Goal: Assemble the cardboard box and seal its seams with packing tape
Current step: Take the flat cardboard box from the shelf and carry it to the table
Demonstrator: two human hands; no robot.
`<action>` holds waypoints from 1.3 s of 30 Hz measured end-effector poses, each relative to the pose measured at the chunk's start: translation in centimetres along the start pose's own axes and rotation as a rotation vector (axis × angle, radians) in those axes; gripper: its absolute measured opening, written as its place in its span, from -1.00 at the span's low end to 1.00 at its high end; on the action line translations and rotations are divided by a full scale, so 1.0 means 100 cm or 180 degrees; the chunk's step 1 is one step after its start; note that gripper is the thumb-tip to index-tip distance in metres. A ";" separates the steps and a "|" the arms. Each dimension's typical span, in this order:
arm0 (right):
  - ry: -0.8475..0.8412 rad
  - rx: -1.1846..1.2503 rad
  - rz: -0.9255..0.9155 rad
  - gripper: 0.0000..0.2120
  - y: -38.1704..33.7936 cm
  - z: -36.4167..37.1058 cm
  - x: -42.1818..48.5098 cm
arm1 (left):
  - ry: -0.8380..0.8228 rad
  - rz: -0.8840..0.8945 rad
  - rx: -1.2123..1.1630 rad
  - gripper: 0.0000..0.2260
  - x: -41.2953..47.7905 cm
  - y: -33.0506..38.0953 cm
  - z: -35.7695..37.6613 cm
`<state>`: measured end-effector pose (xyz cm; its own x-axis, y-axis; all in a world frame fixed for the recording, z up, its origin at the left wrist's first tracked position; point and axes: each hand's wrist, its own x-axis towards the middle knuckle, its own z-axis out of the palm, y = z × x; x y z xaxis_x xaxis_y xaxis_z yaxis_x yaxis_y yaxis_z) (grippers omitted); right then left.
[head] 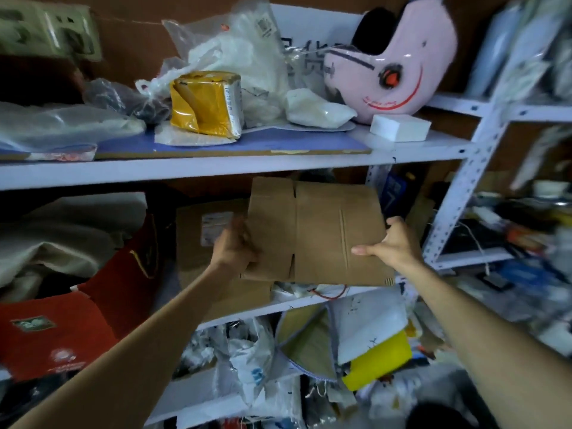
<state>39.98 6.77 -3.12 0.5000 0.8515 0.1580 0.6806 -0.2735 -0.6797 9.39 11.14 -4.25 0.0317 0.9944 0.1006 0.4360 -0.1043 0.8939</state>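
Note:
A flat, folded brown cardboard box [322,230] is held upright in front of the middle shelf, its flaps and creases facing me. My left hand [235,246] grips its left edge, fingers wrapped behind the flap. My right hand [393,243] grips its right edge, thumb lying across the front face. No packing tape roll is identifiable.
White metal shelving [216,170] stands in front of me. A yellow-taped parcel [205,103], plastic bags and a pink helmet [402,60] sit on the upper shelf. A brown labelled carton [201,233] is behind the box. Red bags [55,329] lie at left, clutter fills the lower shelves.

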 end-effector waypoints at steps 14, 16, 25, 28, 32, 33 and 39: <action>0.1468 -0.0742 0.2096 -0.05 0.247 -0.249 -0.237 | -0.2728 0.0831 0.0056 -0.64 -0.139 0.114 0.338; 0.1761 -0.0597 0.2521 -0.08 0.278 -0.290 -0.298 | -0.3114 0.1020 -0.0123 -0.72 -0.200 0.143 0.393; 0.2712 -0.1222 0.3817 -0.04 0.343 -0.421 -0.566 | -0.4520 0.2006 -0.0111 -0.32 -0.519 0.261 0.541; 0.3076 -0.1224 0.4288 -0.06 0.348 -0.445 -0.644 | -0.4972 0.2373 -0.0091 -0.32 -0.621 0.282 0.556; 0.3546 -0.1023 0.4799 -0.15 0.357 -0.471 -0.721 | -0.5464 0.2526 -0.0346 -0.26 -0.734 0.298 0.574; 0.3633 -0.1053 0.4908 -0.18 0.361 -0.477 -0.737 | -0.5623 0.2576 -0.0397 -0.21 -0.758 0.303 0.580; 0.3846 -0.1258 0.5427 -0.19 0.419 -0.528 -0.815 | -0.6239 0.2587 -0.0337 -0.14 -0.900 0.333 0.641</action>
<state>55.99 -97.73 -6.62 0.4966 -0.8642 0.0804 -0.7327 -0.4671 -0.4950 78.70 -80.86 -11.59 0.8355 -0.5487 -0.0292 -0.1935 -0.3436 0.9190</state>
